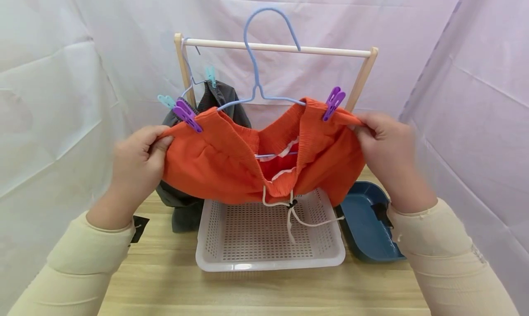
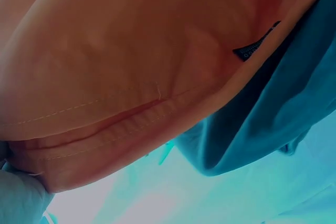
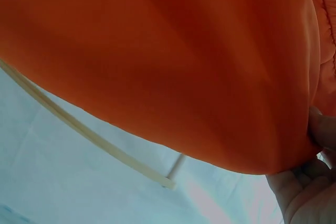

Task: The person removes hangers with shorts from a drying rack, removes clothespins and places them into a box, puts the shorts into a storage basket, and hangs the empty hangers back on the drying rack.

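Observation:
Orange drawstring shorts (image 1: pixel 215 169) hang from a blue wire hanger (image 1: pixel 257 72), a purple clothespin (image 1: pixel 187 115) on the left of the waistband and another purple clothespin (image 1: pixel 333 104) on the right. My left hand (image 1: pixel 138 164) pinches the left side of the shorts between thumb and fingers. On the opposite side my right hand (image 1: pixel 388 155) pinches the fabric just outside the purple clothespin. Between the hands the waistband gapes, and its white cord (image 1: pixel 289 210) dangles in front. In the right wrist view, fingertips (image 3: pixel 320 129) grip the orange cloth.
Behind stands a wooden rack with a white rail (image 1: pixel 330 52). Dark grey clothing (image 1: pixel 223 95) hangs at its left with light teal clothespins (image 1: pixel 211 76). A white perforated basket (image 1: pixel 268 265) sits below the shorts on the wooden table (image 1: pixel 256 293), a blue tray (image 1: pixel 368 228) to its right.

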Tool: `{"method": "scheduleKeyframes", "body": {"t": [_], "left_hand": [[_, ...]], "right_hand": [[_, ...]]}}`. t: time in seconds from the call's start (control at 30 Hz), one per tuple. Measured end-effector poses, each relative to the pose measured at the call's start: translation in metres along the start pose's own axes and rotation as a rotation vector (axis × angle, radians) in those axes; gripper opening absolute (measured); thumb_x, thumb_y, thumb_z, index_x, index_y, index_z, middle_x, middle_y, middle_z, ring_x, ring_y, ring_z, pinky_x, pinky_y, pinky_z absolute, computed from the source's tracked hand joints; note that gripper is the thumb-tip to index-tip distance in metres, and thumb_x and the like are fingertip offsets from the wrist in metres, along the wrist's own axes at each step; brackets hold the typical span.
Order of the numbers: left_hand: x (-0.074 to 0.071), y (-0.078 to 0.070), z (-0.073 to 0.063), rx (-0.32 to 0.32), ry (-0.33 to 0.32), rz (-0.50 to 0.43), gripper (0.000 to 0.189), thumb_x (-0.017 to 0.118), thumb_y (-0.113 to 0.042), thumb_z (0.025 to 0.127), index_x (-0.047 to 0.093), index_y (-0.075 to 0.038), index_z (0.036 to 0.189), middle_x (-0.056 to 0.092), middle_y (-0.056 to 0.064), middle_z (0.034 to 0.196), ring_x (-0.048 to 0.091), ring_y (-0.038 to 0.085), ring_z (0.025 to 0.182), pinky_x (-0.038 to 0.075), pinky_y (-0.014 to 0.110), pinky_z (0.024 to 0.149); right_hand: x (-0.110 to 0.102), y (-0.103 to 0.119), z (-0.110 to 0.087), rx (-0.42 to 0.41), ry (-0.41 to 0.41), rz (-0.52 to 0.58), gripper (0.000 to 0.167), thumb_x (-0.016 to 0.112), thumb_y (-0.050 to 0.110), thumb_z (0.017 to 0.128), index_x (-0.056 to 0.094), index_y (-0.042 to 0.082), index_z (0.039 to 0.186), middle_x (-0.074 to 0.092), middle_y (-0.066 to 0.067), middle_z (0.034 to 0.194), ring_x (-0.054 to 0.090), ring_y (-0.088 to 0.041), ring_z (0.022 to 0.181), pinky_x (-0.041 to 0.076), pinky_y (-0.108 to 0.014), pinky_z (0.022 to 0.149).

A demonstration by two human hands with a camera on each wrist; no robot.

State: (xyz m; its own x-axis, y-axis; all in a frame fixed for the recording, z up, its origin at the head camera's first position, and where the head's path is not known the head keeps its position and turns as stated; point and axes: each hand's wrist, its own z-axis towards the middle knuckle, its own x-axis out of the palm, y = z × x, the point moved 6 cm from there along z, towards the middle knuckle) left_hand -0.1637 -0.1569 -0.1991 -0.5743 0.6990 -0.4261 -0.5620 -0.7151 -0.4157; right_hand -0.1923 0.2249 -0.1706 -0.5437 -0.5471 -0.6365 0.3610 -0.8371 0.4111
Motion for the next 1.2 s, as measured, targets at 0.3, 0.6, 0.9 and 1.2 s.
{"method": "scheduleKeyframes", "body": {"t": [0.3, 0.6, 0.9, 1.2], "left_hand": [[0.017, 0.006, -0.022, -0.022, 0.117, 0.011, 0.011, 0.065, 0.008, 0.085, 0.068, 0.007, 0.095, 0.067, 0.02, 0.087, 0.061, 0.033, 0.078, 0.048, 0.023, 0.082], [0.033, 0.016, -0.049, 0.006, 0.189, 0.033, 0.015, 0.069, 0.01, 0.08, 0.068, 0.006, 0.094, 0.065, 0.019, 0.086, 0.061, 0.033, 0.082, 0.052, 0.049, 0.079], [0.048, 0.018, -0.076, 0.061, 0.155, 0.057, 0.019, 0.074, 0.01, 0.075, 0.071, 0.005, 0.093, 0.068, 0.016, 0.082, 0.062, 0.029, 0.076, 0.055, 0.045, 0.073], [0.059, 0.019, -0.103, 0.057, 0.13, 0.024, 0.021, 0.073, 0.014, 0.072, 0.07, 0.005, 0.091, 0.067, 0.014, 0.082, 0.061, 0.025, 0.077, 0.051, 0.038, 0.075]], "right_hand": [[0.022, -0.024, -0.019, 0.059, 0.126, -0.026, 0.018, 0.063, 0.013, 0.094, 0.074, 0.002, 0.103, 0.07, -0.018, 0.088, 0.058, -0.028, 0.068, 0.044, -0.019, 0.059], [0.044, -0.043, -0.035, 0.06, 0.223, -0.014, 0.014, 0.064, 0.005, 0.091, 0.074, 0.002, 0.1, 0.07, -0.018, 0.087, 0.056, -0.028, 0.069, 0.047, -0.034, 0.058], [0.057, -0.062, -0.058, 0.019, 0.248, 0.011, 0.014, 0.068, 0.0, 0.086, 0.074, 0.0, 0.098, 0.07, -0.016, 0.081, 0.053, -0.023, 0.062, 0.042, -0.026, 0.051], [0.068, -0.076, -0.076, 0.015, 0.286, 0.015, 0.011, 0.069, -0.002, 0.084, 0.074, 0.0, 0.094, 0.068, -0.014, 0.079, 0.052, -0.021, 0.062, 0.042, -0.026, 0.05]]}}
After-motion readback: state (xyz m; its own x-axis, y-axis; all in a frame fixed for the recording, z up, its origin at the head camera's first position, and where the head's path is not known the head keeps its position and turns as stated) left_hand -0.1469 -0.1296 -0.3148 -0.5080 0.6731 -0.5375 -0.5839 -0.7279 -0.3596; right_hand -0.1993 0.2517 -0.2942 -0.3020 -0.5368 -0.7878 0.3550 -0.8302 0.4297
